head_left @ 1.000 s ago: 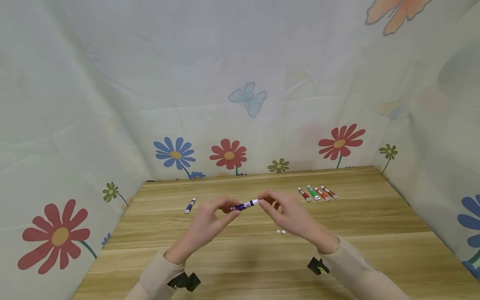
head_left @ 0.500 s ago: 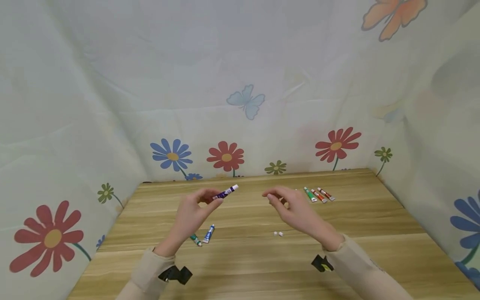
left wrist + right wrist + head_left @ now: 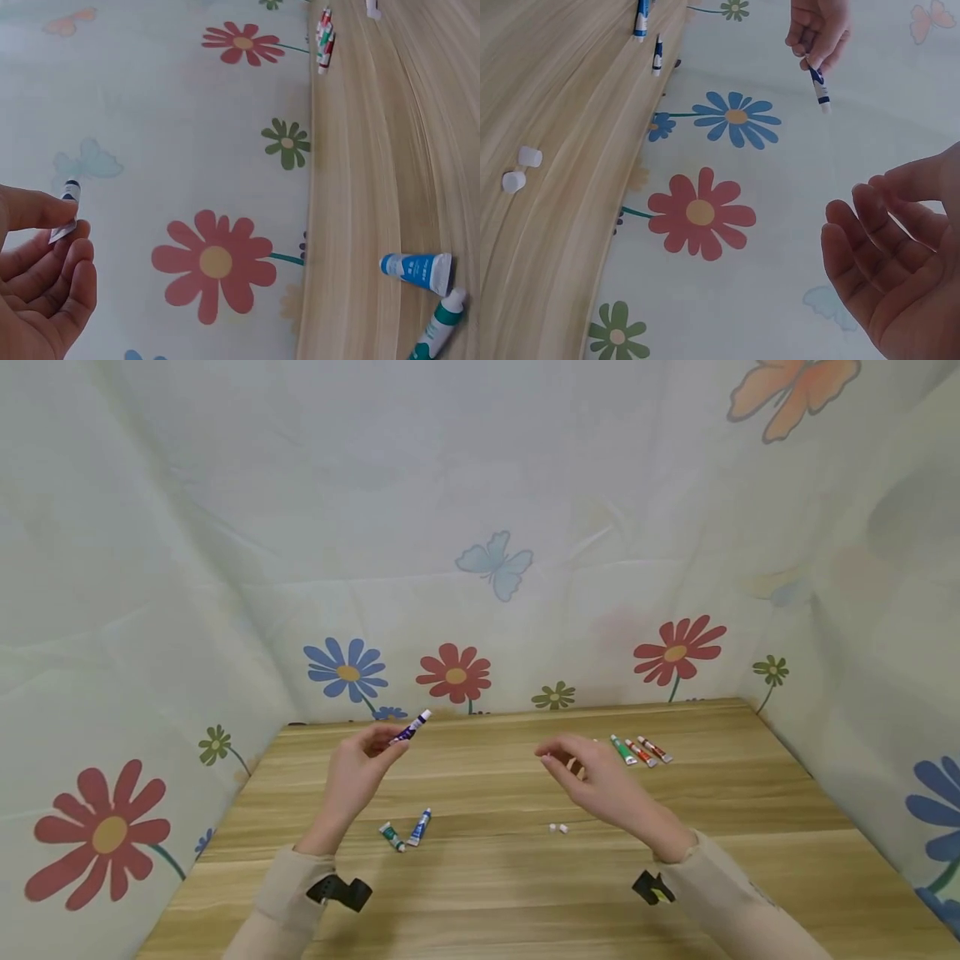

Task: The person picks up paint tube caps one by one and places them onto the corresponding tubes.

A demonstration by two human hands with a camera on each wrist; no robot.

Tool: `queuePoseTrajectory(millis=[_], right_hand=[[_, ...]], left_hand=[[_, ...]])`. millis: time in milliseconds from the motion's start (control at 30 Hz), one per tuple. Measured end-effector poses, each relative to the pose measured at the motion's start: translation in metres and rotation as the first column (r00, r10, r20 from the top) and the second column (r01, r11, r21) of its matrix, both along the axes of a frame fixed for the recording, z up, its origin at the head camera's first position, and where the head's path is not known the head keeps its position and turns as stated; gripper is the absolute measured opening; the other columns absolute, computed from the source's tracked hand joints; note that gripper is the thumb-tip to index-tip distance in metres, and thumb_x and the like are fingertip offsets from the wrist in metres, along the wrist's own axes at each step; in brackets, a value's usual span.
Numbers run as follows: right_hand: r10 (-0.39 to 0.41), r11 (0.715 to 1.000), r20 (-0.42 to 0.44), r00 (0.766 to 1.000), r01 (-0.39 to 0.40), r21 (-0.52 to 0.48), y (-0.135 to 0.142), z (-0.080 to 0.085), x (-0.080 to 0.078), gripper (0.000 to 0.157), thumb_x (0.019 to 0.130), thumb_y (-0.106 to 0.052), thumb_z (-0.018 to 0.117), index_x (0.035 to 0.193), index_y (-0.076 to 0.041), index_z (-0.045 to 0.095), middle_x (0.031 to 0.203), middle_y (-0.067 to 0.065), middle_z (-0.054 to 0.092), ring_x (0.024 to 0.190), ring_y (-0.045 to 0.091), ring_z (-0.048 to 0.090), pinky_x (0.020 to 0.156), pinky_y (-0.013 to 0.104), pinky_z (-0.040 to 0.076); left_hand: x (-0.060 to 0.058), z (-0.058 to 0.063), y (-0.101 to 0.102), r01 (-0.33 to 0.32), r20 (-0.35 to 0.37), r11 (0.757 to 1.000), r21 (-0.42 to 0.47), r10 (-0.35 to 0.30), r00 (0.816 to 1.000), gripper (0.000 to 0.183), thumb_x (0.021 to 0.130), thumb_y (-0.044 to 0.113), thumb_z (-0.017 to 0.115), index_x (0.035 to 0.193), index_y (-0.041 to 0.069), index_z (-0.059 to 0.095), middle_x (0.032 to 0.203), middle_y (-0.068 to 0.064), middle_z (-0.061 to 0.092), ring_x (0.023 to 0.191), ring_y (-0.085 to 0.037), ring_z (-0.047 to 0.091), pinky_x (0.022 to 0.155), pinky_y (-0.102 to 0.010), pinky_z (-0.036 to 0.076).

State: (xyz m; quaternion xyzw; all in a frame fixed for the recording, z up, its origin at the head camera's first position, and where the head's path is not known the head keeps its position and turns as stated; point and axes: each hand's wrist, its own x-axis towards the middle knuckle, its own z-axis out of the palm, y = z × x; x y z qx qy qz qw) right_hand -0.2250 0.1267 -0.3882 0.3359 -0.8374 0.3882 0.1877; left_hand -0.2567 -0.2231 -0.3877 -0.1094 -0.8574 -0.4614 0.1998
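My left hand [image 3: 351, 772] pinches a purple paint tube [image 3: 412, 727] between thumb and fingers, raised above the far left of the table. The tube's white end tilts up and to the right; in the right wrist view the tube [image 3: 819, 86] hangs well away from my other hand. My right hand [image 3: 600, 783] hovers at right of centre. Its thumb and forefinger tips come close together in the right wrist view, the other fingers loosely bent, and no object shows there. A green tube [image 3: 392, 837] and a blue tube [image 3: 420, 827] lie below my left hand.
Two small white caps [image 3: 558, 828] lie on the wooden table [image 3: 480, 902] near its middle. Green, orange-red and dark red tubes [image 3: 654, 749] lie at the back right. A dark blue tube [image 3: 658, 56] shows in the right wrist view. Flowered cloth [image 3: 375, 527] encloses the table.
My left hand has carried the purple tube left and slightly up, away from my right hand. My right hand has drifted slightly right. The green and blue tubes have come into view.
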Motion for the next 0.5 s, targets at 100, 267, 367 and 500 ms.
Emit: queuePoseTrajectory(millis=[100,267,367,500], right_hand=[[-0.010,1.000,-0.008,1.000,0.010,0.027,0.002,-0.003,-0.002,0.011,0.099,-0.011,0.065,0.108,-0.011,0.071,0.089,-0.008,0.067,0.070,0.006,0.058,0.061,0.023,0.053],[-0.020,0.999,-0.005,1.000,0.020,0.050,0.004,-0.009,-0.007,0.009,0.098,-0.010,0.066,0.105,-0.011,0.072,0.087,-0.008,0.068,0.070,0.006,0.059,0.059,0.023,0.052],[-0.027,0.997,0.010,1.000,0.026,0.068,0.005,-0.012,-0.009,0.008,0.098,-0.011,0.067,0.104,-0.011,0.072,0.087,-0.009,0.068,0.074,0.004,0.059,0.060,0.022,0.052],[-0.037,0.995,0.021,0.999,0.035,0.097,0.009,-0.016,-0.013,0.008,0.097,-0.010,0.068,0.104,-0.011,0.071,0.086,-0.009,0.067,0.075,0.003,0.058,0.061,0.023,0.052]], left_hand=[[-0.008,-0.006,-0.010,-0.031,0.049,0.999,0.008,0.031,0.998,0.025,0.093,0.022,0.076,0.112,0.006,0.074,0.095,-0.008,0.073,0.078,-0.017,0.065,0.063,-0.022,0.049],[-0.021,-0.017,-0.026,-0.098,0.110,0.995,0.005,0.096,0.989,0.027,0.093,0.021,0.075,0.113,0.003,0.073,0.098,-0.012,0.074,0.080,-0.012,0.065,0.064,-0.023,0.048],[-0.027,-0.023,-0.037,-0.137,0.132,0.990,0.005,0.136,0.982,0.027,0.093,0.020,0.075,0.113,0.003,0.073,0.100,-0.013,0.074,0.081,-0.013,0.065,0.066,-0.023,0.047],[-0.036,-0.031,-0.051,-0.164,0.158,0.986,0.020,0.159,0.975,0.028,0.094,0.018,0.073,0.115,0.000,0.071,0.104,-0.016,0.073,0.085,-0.020,0.067,0.067,-0.022,0.049]])
